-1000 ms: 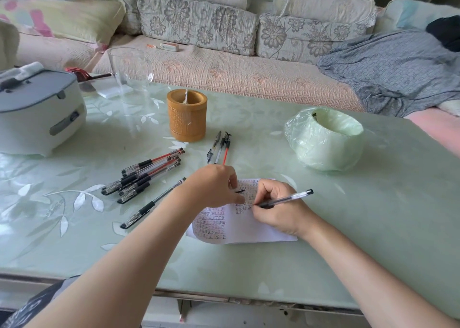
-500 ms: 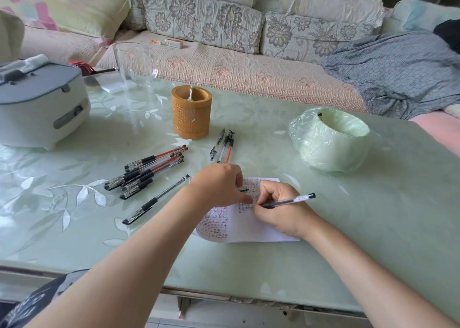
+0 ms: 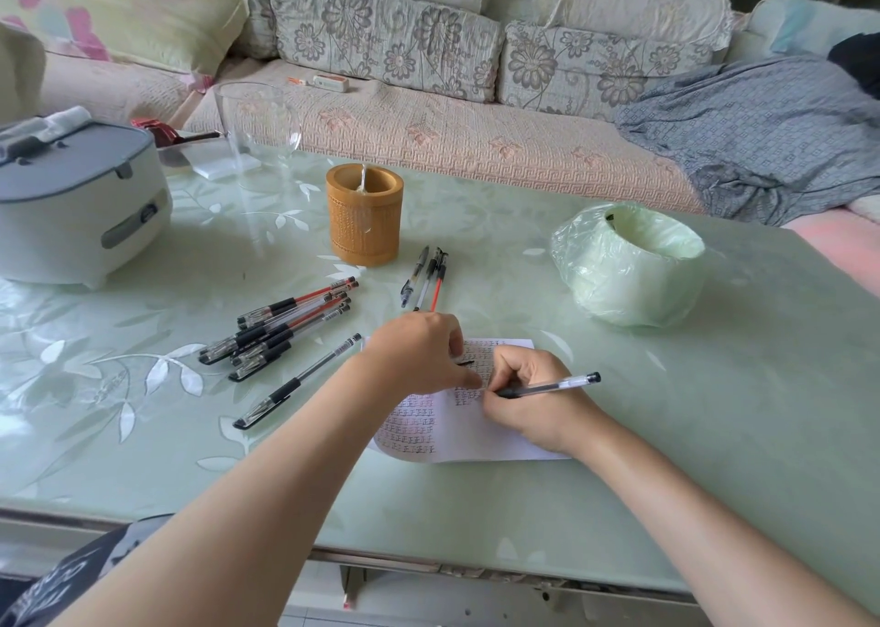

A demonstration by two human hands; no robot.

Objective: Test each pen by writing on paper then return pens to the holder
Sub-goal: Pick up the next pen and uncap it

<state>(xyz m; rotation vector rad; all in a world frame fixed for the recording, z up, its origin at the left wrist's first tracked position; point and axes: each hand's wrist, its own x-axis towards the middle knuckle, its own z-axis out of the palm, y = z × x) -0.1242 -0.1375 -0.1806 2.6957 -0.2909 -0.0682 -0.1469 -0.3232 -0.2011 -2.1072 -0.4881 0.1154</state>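
A white sheet of paper point(image 3: 476, 440) covered in small written marks lies near the table's front. My right hand point(image 3: 528, 398) grips a clear pen point(image 3: 557, 386) with its tip on the paper. My left hand point(image 3: 419, 350) rests fingers-down on the paper's top left and seems to pinch a small dark cap. A brown wicker pen holder point(image 3: 364, 217) stands behind, upright. A pile of several pens point(image 3: 285, 324) lies to the left, one single pen point(image 3: 295, 383) closer to me, and three pens point(image 3: 426, 276) lie right of the holder.
A white and grey appliance point(image 3: 76, 202) sits at the far left. A clear glass jar point(image 3: 257, 131) stands behind the holder. A green plastic-wrapped roll point(image 3: 628, 262) is at the right. The sofa point(image 3: 428, 121) runs behind the glass table point(image 3: 714, 460).
Both hands stay on the paper; the right hand's pen has shifted only slightly while writing. The camera view has drifted a little.
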